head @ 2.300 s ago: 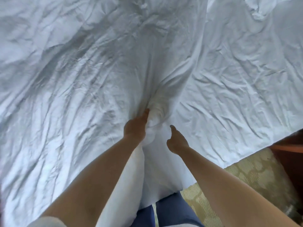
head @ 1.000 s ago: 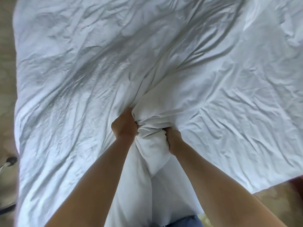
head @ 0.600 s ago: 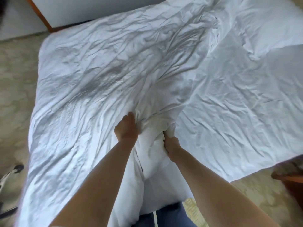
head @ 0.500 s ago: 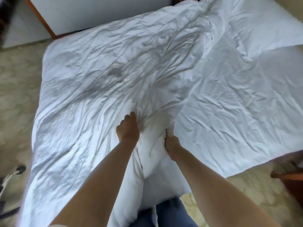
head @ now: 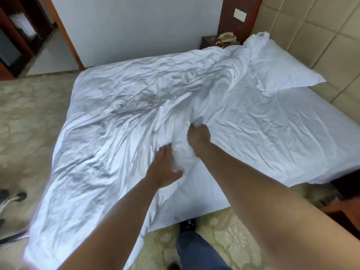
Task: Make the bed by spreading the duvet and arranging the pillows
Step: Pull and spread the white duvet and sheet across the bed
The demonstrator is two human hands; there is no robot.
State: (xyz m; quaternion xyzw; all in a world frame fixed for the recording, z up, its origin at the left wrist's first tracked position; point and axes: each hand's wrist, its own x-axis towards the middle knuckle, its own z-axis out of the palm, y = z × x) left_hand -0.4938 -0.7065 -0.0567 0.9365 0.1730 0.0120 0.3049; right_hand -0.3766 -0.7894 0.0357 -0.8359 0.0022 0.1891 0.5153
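A: What fills the view?

B: The bed [head: 292, 137], with its white fitted sheet bare on the side to the right of both hands. A crumpled white duvet [head: 116, 123] covers the side to their left and hangs over the near edge.

A: And the pillows?

B: I can make out 1 white pillow [head: 276, 63], far beyond the right hand [head: 198, 133], at the padded beige headboard [head: 321, 36]. Its near corner overlaps the duvet's top edge.

A: What are the 2 hands doing?

B: The right hand is closed in a fist on a bunched ridge of duvet at its inner edge. The left hand [head: 163, 168] lies nearer the body, just beside the right forearm, fingers fairly straight and spread against the same bunch of cloth, thumb pressed into a fold. It is blurred, so I cannot tell whether it has a real hold.

A: Smaller things?

B: A dark nightstand [head: 209, 41] far beyond the hands, with a beige telephone [head: 227, 37] on it, and a wall switch plate [head: 240, 15] above that. Patterned carpet [head: 29, 114] lies left of the duvet.
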